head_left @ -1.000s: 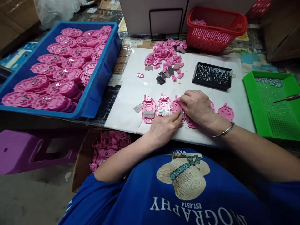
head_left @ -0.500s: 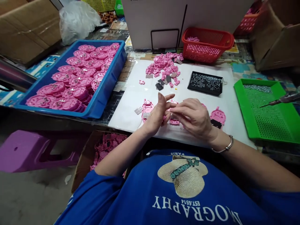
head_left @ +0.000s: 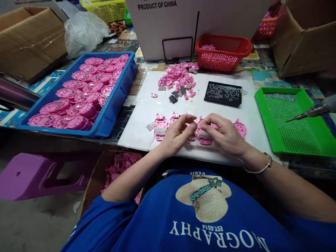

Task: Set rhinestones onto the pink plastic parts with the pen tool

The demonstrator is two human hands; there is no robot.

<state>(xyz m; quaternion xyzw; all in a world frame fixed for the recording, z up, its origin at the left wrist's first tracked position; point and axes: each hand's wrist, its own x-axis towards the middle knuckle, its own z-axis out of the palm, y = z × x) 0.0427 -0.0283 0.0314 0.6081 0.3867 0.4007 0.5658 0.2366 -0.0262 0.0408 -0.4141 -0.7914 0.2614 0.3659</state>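
Several pink plastic casings stand in a row on the white sheet (head_left: 139, 120); the leftmost casing (head_left: 161, 123) has a grey plate across its lower part. My left hand (head_left: 178, 135) is over the middle of the row, its thumb and fingers curled toward each other, and anything between them is too small to tell. Just right of it, my right hand (head_left: 223, 134) has its fingertips pressed together above another casing (head_left: 204, 138); what they hold, if anything, is hidden. Beyond the hands lie a heap of small pink parts (head_left: 177, 75) and dark plates (head_left: 173, 97).
A blue tray (head_left: 119, 92) of pink pieces is at the left. Behind the sheet stands a red basket (head_left: 223, 57). A black tray of screws (head_left: 223, 93) and a green tray (head_left: 296, 122) are at the right, with a screwdriver tip (head_left: 301, 115) over the green one.
My hands have moved apart, uncovering more of the casings between and beside them. The fingers of my left hand have curled in. The whole view has shifted slightly.
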